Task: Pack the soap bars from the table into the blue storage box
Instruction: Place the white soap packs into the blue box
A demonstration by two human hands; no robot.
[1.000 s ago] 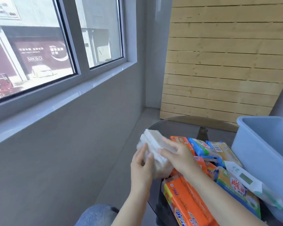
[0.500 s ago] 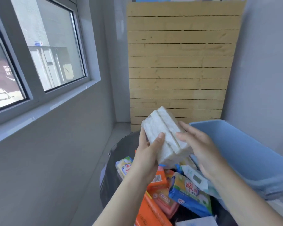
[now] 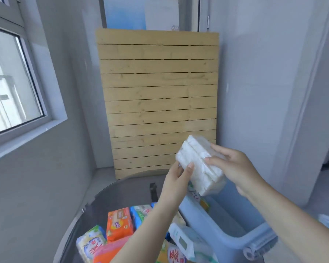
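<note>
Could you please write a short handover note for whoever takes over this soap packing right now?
Left hand and right hand both grip the white soap pack, held in the air above the blue storage box.
At least one packet seems to lie inside the box already.
Left: lower this pack in, then move the remaining soap packs, such as the orange pack, from the round table into the box.

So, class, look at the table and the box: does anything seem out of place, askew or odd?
Nothing looks damaged or spilled. The soap packs lie in a loose, overlapping heap on the table rather than in rows. Both hands, left hand and right hand, hold the white soap pack tilted above the blue box.
</note>
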